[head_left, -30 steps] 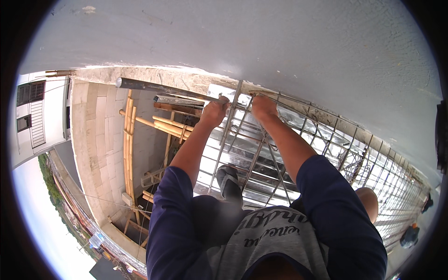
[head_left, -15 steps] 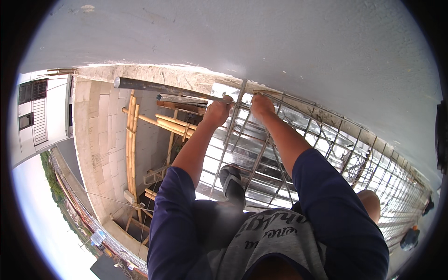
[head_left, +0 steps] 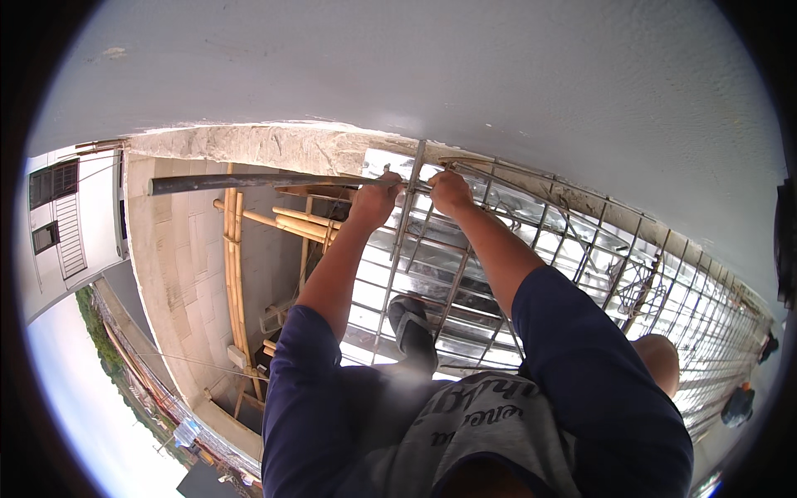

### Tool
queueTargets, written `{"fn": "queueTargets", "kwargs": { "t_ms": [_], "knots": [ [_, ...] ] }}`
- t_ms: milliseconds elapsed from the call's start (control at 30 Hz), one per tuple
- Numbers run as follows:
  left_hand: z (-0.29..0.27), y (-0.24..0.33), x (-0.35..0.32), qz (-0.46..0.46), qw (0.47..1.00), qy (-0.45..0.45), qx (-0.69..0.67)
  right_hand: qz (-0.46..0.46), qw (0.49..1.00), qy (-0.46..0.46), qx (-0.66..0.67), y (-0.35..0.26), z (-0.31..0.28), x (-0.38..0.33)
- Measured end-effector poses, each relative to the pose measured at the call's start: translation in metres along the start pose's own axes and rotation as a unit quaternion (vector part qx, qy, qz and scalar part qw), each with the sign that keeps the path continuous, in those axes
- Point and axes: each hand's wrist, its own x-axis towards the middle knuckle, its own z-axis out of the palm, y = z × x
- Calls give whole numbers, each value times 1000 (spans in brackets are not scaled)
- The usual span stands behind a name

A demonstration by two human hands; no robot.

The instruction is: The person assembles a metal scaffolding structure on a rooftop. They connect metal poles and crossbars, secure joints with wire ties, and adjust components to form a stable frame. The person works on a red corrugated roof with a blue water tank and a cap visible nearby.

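Note:
A long dark metal pipe (head_left: 249,182) reaches out to the left, almost level, with its round end over the drop. My left hand (head_left: 375,202) is closed around its inner end, beside an upright steel bar (head_left: 406,217). Just right of that bar, my right hand (head_left: 451,193) is closed on a thin rebar near the wall; its fingertips are partly hidden. Below both hands spreads a rebar mesh (head_left: 459,278) over shiny metal sheeting (head_left: 372,292). My dark shoe (head_left: 409,322) rests on it.
A smooth grey wall (head_left: 432,66) fills the far side, with a rough concrete ledge (head_left: 274,148) beneath it. On the left, bamboo poles (head_left: 232,290) stand in a deep opening beside a block wall (head_left: 187,290). Tangled wire (head_left: 635,286) lies on the mesh at right.
The pipe's free end has swung toward me and farther left, so the pipe now lies nearly level. Both hands have shifted slightly left, and the view has tilted a little.

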Motion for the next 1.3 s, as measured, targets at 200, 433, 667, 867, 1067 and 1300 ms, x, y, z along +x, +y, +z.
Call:
{"fn": "queueTargets", "kwargs": {
  "t_ms": [200,433,667,867,1067,1300],
  "knots": [
    [-8,10,1,-68,997,-36,-33,-47,999,-12,-8,7,13,25],
    [-9,10,2,-13,999,-23,29,-218,940,-67,-255,4,11,42],
    [7,5,19,42,999,-15,-24,2,999,33,-26,22,49,70],
    [8,5,11,48,999,12,-18,38,998,-50,27,7,36,60],
    [0,10,9,-14,997,-64,-42,77,993,-63,69,-6,21,49],
    [20,-1,15,31,1000,1,3,98,991,74,44,11,18,25]
  ]
}}
